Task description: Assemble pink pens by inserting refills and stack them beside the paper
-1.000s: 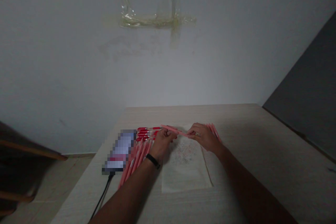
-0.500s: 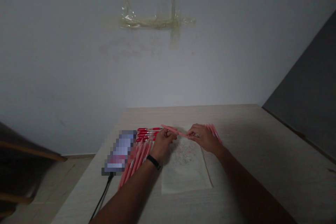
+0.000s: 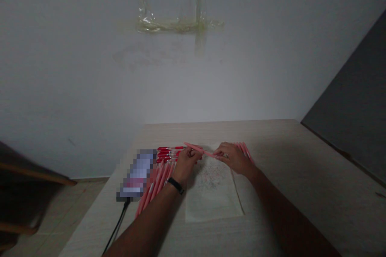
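Above the top of a scribbled paper sheet (image 3: 215, 200), a slim pink pen (image 3: 193, 146) stretches between my two hands, with a slight bend near its middle. My left hand (image 3: 187, 162), with a black band on its wrist, pinches the longer left part. Closed fingertips of my right hand (image 3: 230, 156) grip the right end. Whether the pen is one piece or two joined parts is too small to tell. Several red pens (image 3: 169, 154) with clear barrels lie left of my left hand. Pink pens (image 3: 159, 180) lie in a slanted row below them, partly behind my left forearm.
More pink pens (image 3: 245, 150) lie beyond my right hand, partly covered by it. A blurred-out phone (image 3: 138, 174) with a black cable (image 3: 119, 223) rests at the left of the wooden table (image 3: 265, 130). A wall (image 3: 256, 80) with old tape rises behind.
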Tool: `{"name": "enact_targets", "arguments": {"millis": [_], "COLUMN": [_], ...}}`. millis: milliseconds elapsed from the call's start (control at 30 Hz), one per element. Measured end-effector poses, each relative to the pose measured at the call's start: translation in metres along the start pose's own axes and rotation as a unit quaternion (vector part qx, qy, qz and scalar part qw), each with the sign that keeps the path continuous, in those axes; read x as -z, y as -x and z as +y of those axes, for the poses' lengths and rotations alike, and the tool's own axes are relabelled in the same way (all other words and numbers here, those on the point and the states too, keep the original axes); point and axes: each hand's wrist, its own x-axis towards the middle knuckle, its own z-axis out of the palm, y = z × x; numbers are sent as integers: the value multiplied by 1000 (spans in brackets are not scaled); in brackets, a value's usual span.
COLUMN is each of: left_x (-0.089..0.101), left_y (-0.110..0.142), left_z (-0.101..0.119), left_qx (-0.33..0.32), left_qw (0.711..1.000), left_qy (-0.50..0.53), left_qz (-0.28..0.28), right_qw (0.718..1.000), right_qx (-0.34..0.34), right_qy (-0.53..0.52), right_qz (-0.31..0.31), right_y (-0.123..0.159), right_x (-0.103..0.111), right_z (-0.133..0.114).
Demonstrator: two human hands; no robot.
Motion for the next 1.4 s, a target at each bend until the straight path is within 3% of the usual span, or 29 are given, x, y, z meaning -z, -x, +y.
{"name": "enact_targets", "arguments": {"millis": [533, 667, 733, 833, 967, 1100, 1167, 1267, 1400], "left_x": [-3, -4, -2, 2, 6, 2, 0, -1, 4], "left_y": [1, 2, 1, -2, -5, -2, 1, 5, 8], "left_z": [2, 1, 1, 3, 9, 13, 13, 9, -4], "left_qx": [1, -4, -10, -18, -6, -32, -48, -86, -150], "left_qw": [1000, 1000, 1000, 998, 995, 999, 997, 985, 939], "left_qy": [1, 3, 16, 62, 83, 19, -23, -132, -301], "left_qz": [7, -16, -16, 27, 63, -4, -47, -73, -78], "right_qw": [1000, 1000, 999, 993, 971, 933, 932, 956, 968], "right_qx": [-4, -21, -38, -89, -140, -127, -115, -104, -159], "right_qy": [-15, -22, -24, -52, -159, -286, -298, -242, -109], "right_qz": [4, 3, 14, 57, 112, 178, 173, 129, 163], "right_y": [1, 1, 1, 1, -1, -5, -7, -7, -3], "right_x": [-2, -4, -2, 4, 10, 7, 3, -2, 6], "right_z": [-8, -10, -9, -6, -3, -7, -11, -15, -15]}}
